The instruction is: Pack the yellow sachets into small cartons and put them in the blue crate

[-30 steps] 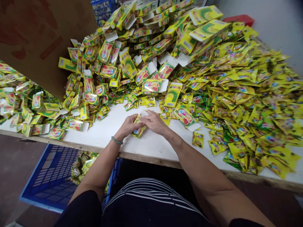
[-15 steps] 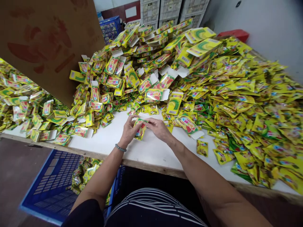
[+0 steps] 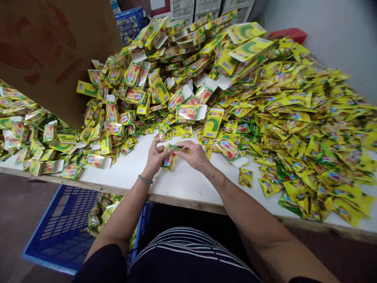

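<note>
Between my two hands, over the white tabletop, is a small green-and-yellow printed carton [image 3: 169, 161]. My left hand [image 3: 157, 155] grips its left side, thumb across the front. At its upper end, the fingertips of my right hand [image 3: 191, 155] are pinched together; whether they hold a flap or something small is hidden. Just beyond my hands lie small yellow sachets [image 3: 186, 131] and an upright yellow carton [image 3: 213, 123]. To the right of my right hand rests a carton with its white flap out [image 3: 229, 149].
Open cartons [image 3: 188, 63] are heaped at the back, and yellow sachets [image 3: 294, 129] cover the right side. A large brown cardboard box [image 3: 59, 59] stands at left. Below the table's wooden edge [image 3: 188, 202] sits a blue crate [image 3: 64, 224] with packets inside.
The view has shifted slightly, so the scene sits a little higher and further left. Both hands remain on the same carton, the right fingers still at its upper end.
</note>
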Motion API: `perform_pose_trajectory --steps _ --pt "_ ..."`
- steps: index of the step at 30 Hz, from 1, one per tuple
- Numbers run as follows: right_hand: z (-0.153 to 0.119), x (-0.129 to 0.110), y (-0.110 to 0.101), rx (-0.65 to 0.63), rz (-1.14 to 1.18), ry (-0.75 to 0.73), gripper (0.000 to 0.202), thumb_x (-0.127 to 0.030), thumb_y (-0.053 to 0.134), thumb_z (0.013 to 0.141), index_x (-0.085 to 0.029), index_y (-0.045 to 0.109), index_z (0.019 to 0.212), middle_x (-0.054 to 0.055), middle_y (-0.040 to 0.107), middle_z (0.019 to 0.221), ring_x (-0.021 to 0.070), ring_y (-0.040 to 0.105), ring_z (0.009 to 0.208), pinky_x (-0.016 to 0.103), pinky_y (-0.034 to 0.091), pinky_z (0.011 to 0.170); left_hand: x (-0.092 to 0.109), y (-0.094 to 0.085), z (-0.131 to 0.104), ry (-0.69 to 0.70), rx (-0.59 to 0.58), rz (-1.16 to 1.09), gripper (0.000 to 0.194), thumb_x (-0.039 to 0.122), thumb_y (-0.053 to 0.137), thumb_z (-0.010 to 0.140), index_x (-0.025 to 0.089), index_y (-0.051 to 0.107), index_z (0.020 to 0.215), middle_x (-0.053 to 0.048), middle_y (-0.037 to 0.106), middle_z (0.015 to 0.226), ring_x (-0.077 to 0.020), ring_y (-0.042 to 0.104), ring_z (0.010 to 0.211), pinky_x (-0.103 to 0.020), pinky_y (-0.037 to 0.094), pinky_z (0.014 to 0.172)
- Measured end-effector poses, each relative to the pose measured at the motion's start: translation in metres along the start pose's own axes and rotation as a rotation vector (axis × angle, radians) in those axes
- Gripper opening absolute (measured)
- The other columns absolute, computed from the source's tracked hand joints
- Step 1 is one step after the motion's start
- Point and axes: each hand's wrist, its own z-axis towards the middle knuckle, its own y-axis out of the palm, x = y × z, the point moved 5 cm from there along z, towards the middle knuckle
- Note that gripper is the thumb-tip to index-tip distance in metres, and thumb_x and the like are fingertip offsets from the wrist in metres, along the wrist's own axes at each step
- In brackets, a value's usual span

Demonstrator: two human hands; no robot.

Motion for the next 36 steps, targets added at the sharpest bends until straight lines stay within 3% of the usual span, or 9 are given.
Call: perform_pose_trajectory --steps 5,8,11,15,21,24,27,32,36 --pt "-0.002 -0.007 0.0 -0.048 0.081 0.026 0.026 -0.043 0.064 0.086 -0.019 0.073 0.079 0.003 0.071 0.078 0.0159 0.063 0.074 0.029 0.049 0.071 -0.002 -0.005 0.0 -0.001 0.011 0.038 0.057 0.034 0.09 0.059 0.02 0.052 0.099 0.008 0.061 0.058 -0.0091 0.056 0.048 -0.02 0.04 0.05" --pt "0.0 0.0 0.002 0.0 0.124 0.102 0.027 -0.044 0.074 0.077 -0.018 0.071 0.077 0.002 0.069 0.074 0.0148 0.061 0.069 0.028 0.048 0.067 -0.004 -0.005 0.001 0.001 -0.001 0.059 0.055 0.034 0.09 0.06 0.018 0.055 0.099 0.007 0.062 0.059 -0.0084 0.055 0.048 -0.019 0.039 0.049" --pt "0.001 0.015 0.003 0.027 0.322 0.223 0.032 -0.046 0.079 0.069 -0.018 0.072 0.081 0.003 0.071 0.077 0.0145 0.063 0.069 0.029 0.05 0.068 -0.004 -0.003 0.002 0.001 -0.014 0.08 0.053 0.034 0.089 0.062 0.017 0.057 0.101 0.005 0.064 0.06 -0.0083 0.055 0.048 -0.019 0.039 0.049" --pt "0.0 0.024 -0.001 -0.03 0.37 0.263 0.031 -0.046 0.08 0.068 -0.018 0.077 0.082 0.003 0.074 0.079 0.0151 0.064 0.071 0.03 0.05 0.071 -0.001 -0.001 0.0 0.008 -0.069 0.101 0.056 0.034 0.089 0.063 0.016 0.059 0.106 0.002 0.069 0.066 -0.0102 0.061 0.054 -0.02 0.044 0.052" --pt "-0.002 0.009 -0.007 -0.201 0.216 0.114 0.033 -0.046 0.066 0.086 -0.021 0.081 0.101 0.006 0.077 0.095 0.0211 0.068 0.09 0.036 0.052 0.083 0.002 -0.003 -0.002 0.0 -0.06 0.048 0.056 0.041 0.088 0.065 0.016 0.06 0.108 0.001 0.071 0.068 -0.0112 0.063 0.056 -0.021 0.047 0.054" --pt "-0.006 -0.01 -0.005 -0.15 0.016 -0.122 0.031 -0.042 0.06 0.092 -0.022 0.079 0.108 0.008 0.076 0.107 0.0228 0.067 0.101 0.042 0.049 0.095 0.003 -0.007 -0.002 0.004 -0.042 0.01 0.054 0.042 0.087 0.066 0.016 0.061 0.106 0.002 0.069 0.066 -0.0103 0.062 0.054 -0.02 0.046 0.053" --pt "-0.012 -0.024 0.004 -0.071 -0.176 -0.316 0.031 -0.042 0.062 0.092 -0.022 0.077 0.111 0.01 0.076 0.109 0.0239 0.067 0.101 0.044 0.049 0.096 0.005 -0.011 -0.003 0.006 -0.035 -0.002 0.053 0.041 0.087 0.066 0.017 0.06 0.106 0.004 0.067 0.064 -0.0094 0.059 0.051 -0.02 0.043 0.051" --pt "-0.015 -0.021 0.015 0.007 -0.199 -0.303 0.036 -0.04 0.055 0.098 -0.022 0.07 0.125 0.011 0.072 0.122 0.0238 0.064 0.114 0.045 0.048 0.103 0.006 -0.01 0.001 -0.02 -0.034 0.002 0.06 0.042 0.088 0.064 0.018 0.057 0.109 0.003 0.068 0.065 -0.0097 0.057 0.049 -0.02 0.041 0.049" --pt "-0.018 -0.022 0.027 -0.072 -0.192 -0.365 0.037 -0.043 0.054 0.098 -0.022 0.07 0.124 0.01 0.073 0.12 0.0231 0.064 0.112 0.046 0.047 0.104 0.011 -0.015 -0.006 -0.047 -0.027 0.085 0.068 0.043 0.089 0.062 0.019 0.054 0.115 0.005 0.065 0.061 -0.0077 0.05 0.043 -0.019 0.036 0.046"
